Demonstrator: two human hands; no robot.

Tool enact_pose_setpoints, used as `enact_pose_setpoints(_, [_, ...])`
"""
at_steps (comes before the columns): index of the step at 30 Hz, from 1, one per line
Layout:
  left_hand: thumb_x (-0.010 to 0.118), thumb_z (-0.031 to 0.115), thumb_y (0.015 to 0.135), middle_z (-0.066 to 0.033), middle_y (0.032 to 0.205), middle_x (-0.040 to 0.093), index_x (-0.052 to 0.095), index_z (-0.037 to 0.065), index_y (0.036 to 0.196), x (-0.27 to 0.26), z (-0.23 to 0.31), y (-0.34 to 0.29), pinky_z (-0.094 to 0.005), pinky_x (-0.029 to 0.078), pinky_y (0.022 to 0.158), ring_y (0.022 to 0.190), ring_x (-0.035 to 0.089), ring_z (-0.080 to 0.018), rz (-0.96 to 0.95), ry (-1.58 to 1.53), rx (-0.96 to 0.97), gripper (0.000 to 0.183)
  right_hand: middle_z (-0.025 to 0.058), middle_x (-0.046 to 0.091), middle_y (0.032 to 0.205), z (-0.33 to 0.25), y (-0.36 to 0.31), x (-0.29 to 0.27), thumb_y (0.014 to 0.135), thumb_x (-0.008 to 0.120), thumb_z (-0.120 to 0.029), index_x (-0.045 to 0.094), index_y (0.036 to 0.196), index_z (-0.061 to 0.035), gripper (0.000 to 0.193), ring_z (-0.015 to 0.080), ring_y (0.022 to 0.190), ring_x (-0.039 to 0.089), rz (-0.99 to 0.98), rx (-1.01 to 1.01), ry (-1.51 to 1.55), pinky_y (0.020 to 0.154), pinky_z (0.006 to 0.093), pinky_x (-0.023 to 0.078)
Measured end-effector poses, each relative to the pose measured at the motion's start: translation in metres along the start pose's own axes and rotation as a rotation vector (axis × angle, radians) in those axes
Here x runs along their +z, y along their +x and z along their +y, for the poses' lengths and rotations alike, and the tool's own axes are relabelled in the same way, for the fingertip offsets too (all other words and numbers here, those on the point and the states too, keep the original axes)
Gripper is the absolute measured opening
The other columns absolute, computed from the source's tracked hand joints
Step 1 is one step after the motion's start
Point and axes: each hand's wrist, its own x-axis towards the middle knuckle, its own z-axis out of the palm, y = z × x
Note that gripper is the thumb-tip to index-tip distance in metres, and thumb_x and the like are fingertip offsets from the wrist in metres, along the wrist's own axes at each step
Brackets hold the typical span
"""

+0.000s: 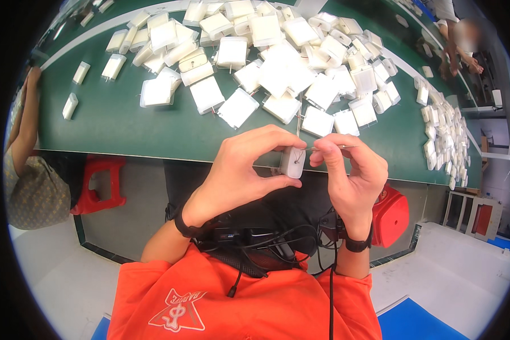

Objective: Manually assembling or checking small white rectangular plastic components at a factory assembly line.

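The left hand (pixel 232 164) holds a pale case (pixel 292 170), its contents hidden.

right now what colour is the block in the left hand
Greyish white; the block shows best in the head view.

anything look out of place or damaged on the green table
Nothing looks plainly spilled or damaged. Two small white blocks lie apart toward the left of the green table, away from the jumbled heap, so they look like strays.
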Motion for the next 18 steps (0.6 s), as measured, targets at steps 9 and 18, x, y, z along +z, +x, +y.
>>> enact_pose_setpoints(9, [0.094, 0.002, 0.069, -0.0105, 0.112, 0.075, 0.074, 0.005, 0.119, -0.0018, 0.0029, 0.0001, -0.0368, 0.060, 0.088, 0.101, 0.074, -0.0283, -0.014, -0.006, -0.005, 0.054, 0.0096, 0.076, 0.086, -0.0019, 0.0013, 0.0007, 0.097, 0.074, 0.001, 0.076, 0.101, 0.0026, 0.005, 0.0164, 0.071, 0.075, -0.009, -0.026, -0.058, 0.065, 0.0274, 0.057])
enact_pose_setpoints(18, [0.095, 0.003, 0.068, -0.0104, 0.111, 0.076, 0.074, 0.005, 0.119, -0.0006, 0.0006, 0.0004, -0.0356, 0.059, 0.089, 0.100, 0.075, -0.0274, -0.007, -0.003, -0.005, 0.055, 0.0099, 0.076, 0.084, -0.0079, 0.0054, 0.0032, 0.093, 0.077, 0.000, 0.076, 0.097, -0.0004, 0.004, 0.0176, 0.071, 0.075, -0.029, -0.054, -0.180, 0.064, 0.0289, 0.057])
